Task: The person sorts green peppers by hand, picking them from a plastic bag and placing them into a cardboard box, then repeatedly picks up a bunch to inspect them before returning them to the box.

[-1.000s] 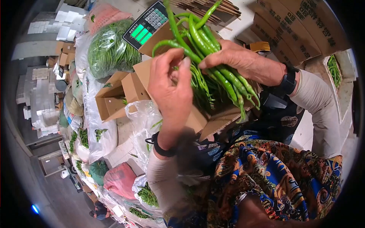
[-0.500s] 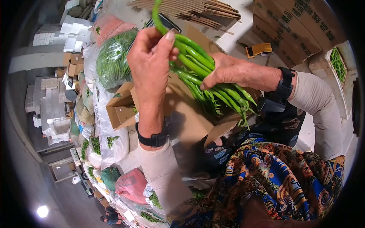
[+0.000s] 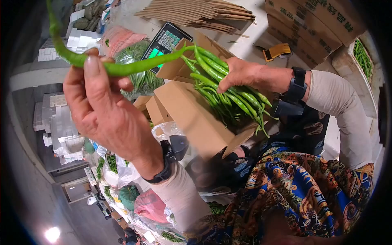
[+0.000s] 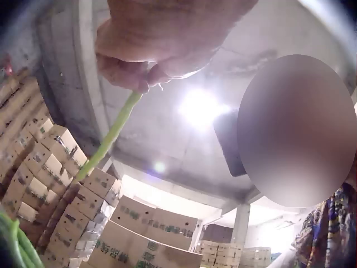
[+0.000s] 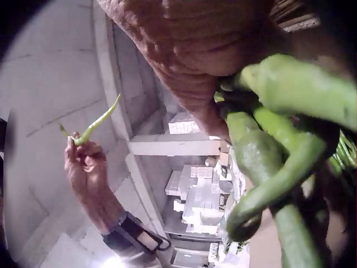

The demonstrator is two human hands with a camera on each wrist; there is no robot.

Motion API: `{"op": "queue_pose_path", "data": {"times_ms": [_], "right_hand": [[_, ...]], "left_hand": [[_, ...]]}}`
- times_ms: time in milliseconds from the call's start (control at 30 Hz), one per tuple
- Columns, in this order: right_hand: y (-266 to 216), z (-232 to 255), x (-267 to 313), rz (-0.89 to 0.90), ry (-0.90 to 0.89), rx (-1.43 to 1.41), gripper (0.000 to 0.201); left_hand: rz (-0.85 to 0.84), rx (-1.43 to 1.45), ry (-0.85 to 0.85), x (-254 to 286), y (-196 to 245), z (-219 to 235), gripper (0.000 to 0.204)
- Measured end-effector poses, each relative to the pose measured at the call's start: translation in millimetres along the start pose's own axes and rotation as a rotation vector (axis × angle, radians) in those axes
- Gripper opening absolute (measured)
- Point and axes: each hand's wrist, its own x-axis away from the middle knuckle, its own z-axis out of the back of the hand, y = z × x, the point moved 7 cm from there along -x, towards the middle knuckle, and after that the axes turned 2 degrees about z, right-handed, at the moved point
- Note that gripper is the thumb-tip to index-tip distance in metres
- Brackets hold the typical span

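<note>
My left hand (image 3: 112,116) is raised at the left of the head view, pinching one long green chili pepper (image 3: 136,68) between thumb and fingers. In the left wrist view the same chili pepper (image 4: 111,134) hangs down from the fingertips. My right hand (image 3: 251,75) grips a bunch of green chili peppers (image 3: 245,102), thumb across the top, above an open cardboard box (image 3: 188,118). More of that bunch fills the right wrist view close up, with curved tips hanging out below the fingers.
A scale with a lit green display (image 3: 167,43) stands behind the box. A yellow tape dispenser (image 3: 277,52) lies at the right, near printed cartons (image 3: 310,28). Flattened cardboard (image 3: 196,12) is stacked at the back. Bags of greens and a red sack (image 3: 151,206) line the left.
My left hand has drawn one chili pepper away from the bunch, moving left and toward the camera. The right hand keeps its grip on the bunch above the box.
</note>
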Motion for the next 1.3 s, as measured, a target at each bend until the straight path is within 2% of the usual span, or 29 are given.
{"op": "queue_pose_path", "data": {"times_ms": [33, 100, 133, 167, 233, 300, 367, 433, 500, 533, 567, 633, 667, 700, 767, 833, 900, 967, 1033, 1067, 1100, 1167, 1200, 1300], "right_hand": [[-7, 1, 2, 0.004, -0.005, 0.003, 0.043], [-20, 6, 13, -0.055, 0.001, -0.178, 0.042], [-36, 3, 21, -0.002, -0.024, -0.279, 0.041], [-46, 7, 30, 0.012, -0.05, -0.197, 0.039], [-58, 21, 37, 0.036, 0.133, -0.184, 0.036], [-63, 37, 39, 0.055, 0.062, -0.195, 0.033], [-62, 45, 41, 0.057, 0.123, -0.317, 0.029], [-65, 47, 40, 0.12, 0.109, -0.3, 0.031], [-64, 43, 43, 0.107, 0.094, -0.31, 0.032], [-66, 38, 44, 0.122, 0.097, -0.302, 0.033], [-72, 33, 48, 0.154, 0.077, -0.267, 0.032], [-82, 18, 55, 0.224, 0.132, -0.294, 0.037], [-77, 13, 56, 0.132, 0.09, -0.275, 0.042], [-64, 15, 41, 0.138, 0.028, -0.26, 0.042], [-62, 6, 39, 0.215, 0.026, -0.319, 0.043], [-65, 2, 43, 0.159, 0.044, -0.311, 0.045], [-68, -4, 45, 0.199, -0.022, -0.33, 0.048], [-60, 9, 41, 0.231, 0.016, -0.319, 0.042], [-47, 24, 41, 0.033, 0.104, -0.241, 0.033], [-48, 27, 43, 0.019, 0.081, -0.257, 0.028], [-49, 26, 39, 0.028, 0.063, -0.359, 0.03], [-57, 39, 47, 0.067, 0.178, -0.347, 0.03], [-62, 41, 47, 0.057, 0.072, -0.404, 0.027], [-72, 46, 51, 0.143, 0.079, -0.527, 0.033]], "left_hand": [[-0.005, -0.003, 0.004, 0, 0, 7, 0.02], [0.086, 0.063, -0.109, 7, -14, 11, 0.019], [0.145, -0.038, -0.055, 15, -22, 16, 0.018], [0.152, -0.053, -0.064, 23, -36, 24, 0.016], [0.15, -0.17, -0.074, 40, -58, 38, 0.015], [0.233, -0.237, -0.1, 59, -90, 47, 0.017], [0.117, -0.427, -0.296, 77, -110, 40, 0.025], [-0.146, -0.603, -0.46, 93, -113, 18, 0.027], [-0.101, -0.702, -0.633, 114, -139, 0, 0.031], [-0.019, -0.654, -0.66, 121, -146, -5, 0.026], [-0.027, -0.647, -0.654, 126, -146, -9, 0.026], [0.606, -0.12, -0.487, 128, -148, -16, 0.024], [0.661, -0.05, -0.452, 127, -139, -28, 0.021], [0.656, -0.052, -0.441, 130, -136, -34, 0.021], [0.698, 0.104, -0.539, 140, -132, -54, 0.019], [0.671, 0.179, -0.507, 143, -138, -55, 0.017], [0.789, 0.226, -0.481, 145, -148, -44, 0.015], [0.842, 0.223, -0.466, 141, -147, -31, 0.013], [0.866, 0.284, -0.402, 139, -150, -15, 0.013], [0.879, 0.333, -0.404, 139, -151, -9, 0.016], [0.885, 0.332, -0.394, 139, -154, -2, 0.016], [0.935, 0.405, -0.402, 142, -161, 5, 0.019], [0.958, 0.395, -0.415, 144, -165, 8, 0.023], [1.012, 0.409, -0.451, 148, -171, 8, 0.025]]}}
